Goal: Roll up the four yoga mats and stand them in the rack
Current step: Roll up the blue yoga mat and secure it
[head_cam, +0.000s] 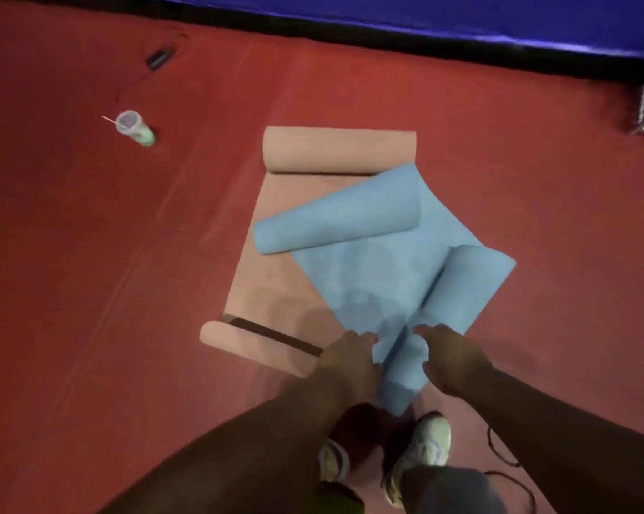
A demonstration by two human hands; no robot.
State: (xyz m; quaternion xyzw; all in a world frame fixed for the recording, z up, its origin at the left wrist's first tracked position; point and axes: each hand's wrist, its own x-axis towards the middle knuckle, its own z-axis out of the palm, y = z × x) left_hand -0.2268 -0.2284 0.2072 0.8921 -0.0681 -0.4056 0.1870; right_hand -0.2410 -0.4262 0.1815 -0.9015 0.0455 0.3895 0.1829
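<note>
Both hands, left hand (346,350) and right hand (448,359), grasp the blue mat's (383,280) near corner, its length running away up-left across the pink mat (276,291)

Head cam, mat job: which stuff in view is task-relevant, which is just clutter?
Task things:
- blue yoga mat, curled at both ends, lying skewed across the pink one
- pink yoga mat, curled at both ends
- left hand and right hand, both on the blue mat's near end

Lying about:
- plastic cup with straw
- small dark object on the red floor
- dark cord
</note>
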